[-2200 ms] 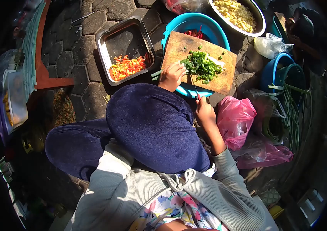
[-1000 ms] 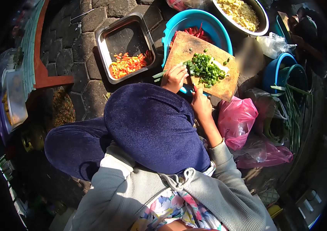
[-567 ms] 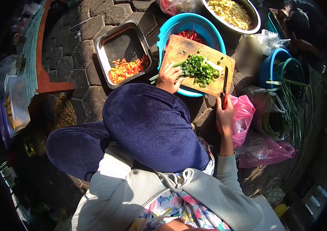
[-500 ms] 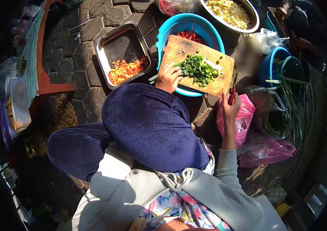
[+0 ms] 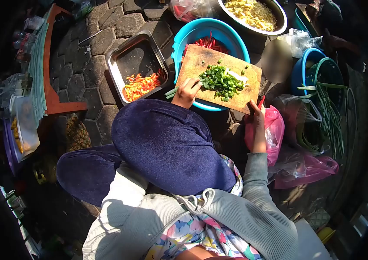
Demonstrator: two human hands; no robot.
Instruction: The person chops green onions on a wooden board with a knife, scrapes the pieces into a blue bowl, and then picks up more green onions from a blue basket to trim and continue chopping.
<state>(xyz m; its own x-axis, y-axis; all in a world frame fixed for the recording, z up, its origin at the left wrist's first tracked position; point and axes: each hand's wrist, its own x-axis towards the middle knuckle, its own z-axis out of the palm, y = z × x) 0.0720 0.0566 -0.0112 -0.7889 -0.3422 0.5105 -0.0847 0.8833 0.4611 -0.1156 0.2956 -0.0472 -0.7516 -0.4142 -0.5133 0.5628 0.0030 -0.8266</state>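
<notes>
A wooden cutting board (image 5: 190,60) rests tilted across a blue basin (image 5: 183,34). Chopped spring onion (image 5: 223,81) is heaped on its middle. My left hand (image 5: 186,93) is closed at the board's left edge around spring onion stalks (image 5: 171,92), whose ends stick out to the left. At the lower right corner of the board, my right hand (image 5: 257,116) grips a knife (image 5: 262,101) by its red handle. The knife's dark blade points away from me, beside the board's right edge. Red chillies (image 5: 210,42) lie in the basin, partly hidden beneath the board.
Left of the basin stands a metal tray (image 5: 113,71) with cut orange-red chillies (image 5: 142,84). A large bowl (image 5: 282,21) of yellow pieces is at the back. Pink bags (image 5: 272,130), blue baskets (image 5: 307,65) and long green leaves (image 5: 329,117) are at right; a bench (image 5: 54,93) is at left.
The view has shifted slightly. My left fingers are drawn up more steeply at the board's edge. My right hand stays at the board's corner with the knife.
</notes>
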